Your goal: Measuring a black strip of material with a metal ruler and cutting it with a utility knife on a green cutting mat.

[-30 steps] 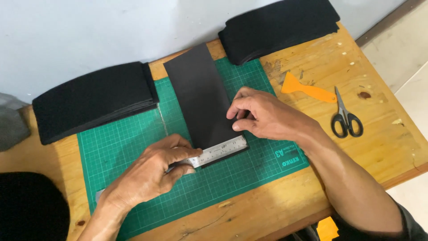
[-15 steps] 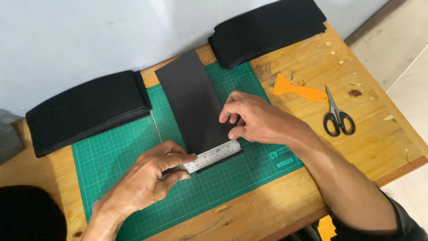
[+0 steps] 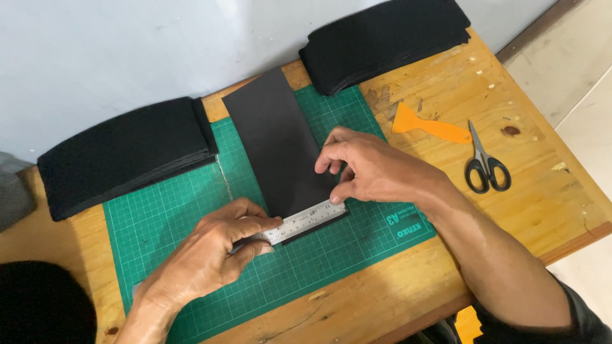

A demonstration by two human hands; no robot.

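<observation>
A black strip (image 3: 275, 143) lies along the green cutting mat (image 3: 159, 216) on the desk (image 3: 433, 95). The left hand (image 3: 207, 258) pinches a steel ruler (image 3: 305, 222) across its near end; the right hand (image 3: 376, 172) presses fingertips on the strip's right edge.

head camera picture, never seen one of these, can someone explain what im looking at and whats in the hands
The camera sits on a person's head and looks down at their own two bare hands over a wooden table. On it lies a green cutting mat with a long black sheet on top. The left hand presses a metal ruler across the sheet's near end; the right hand steadies the ruler's other end and the sheet. Two stacks of black sheets sit at the back. To the right lie an orange scraper and black-handled scissors, untouched.
</observation>
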